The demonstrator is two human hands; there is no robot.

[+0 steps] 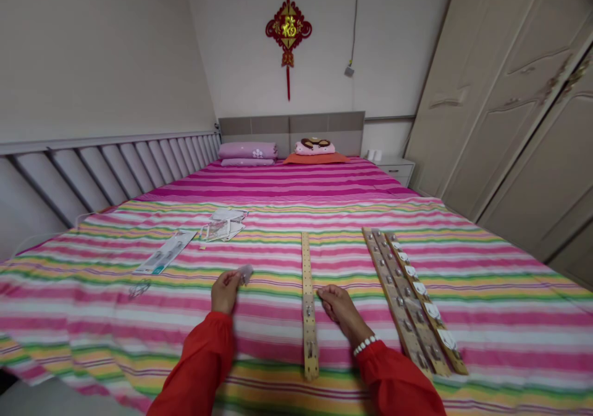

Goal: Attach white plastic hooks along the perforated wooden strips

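Observation:
My left hand (pixel 224 292) pinches a small clear plastic adhesive hook (pixel 245 273) above the striped sheet, left of a narrow wooden strip (pixel 306 267). The strip has rows of small holes and lies lengthwise, pointing away from me. Two clear patches with metal hooks sit on its near half, one being the upper hook (pixel 309 309). Just right of the strip, my right hand (pixel 340 308) is closed, thumb and fingertips together; whatever may be between them is too small to make out.
Three longer strips lie side by side at the right: two with metal hooks (pixel 397 301), one with white round pieces (pixel 420 289). At the left are a flat package (pixel 165 252), a pile of cards (pixel 225 224) and a crumpled clear piece (pixel 139 288). Pillows (pixel 248 151) rest by the headboard.

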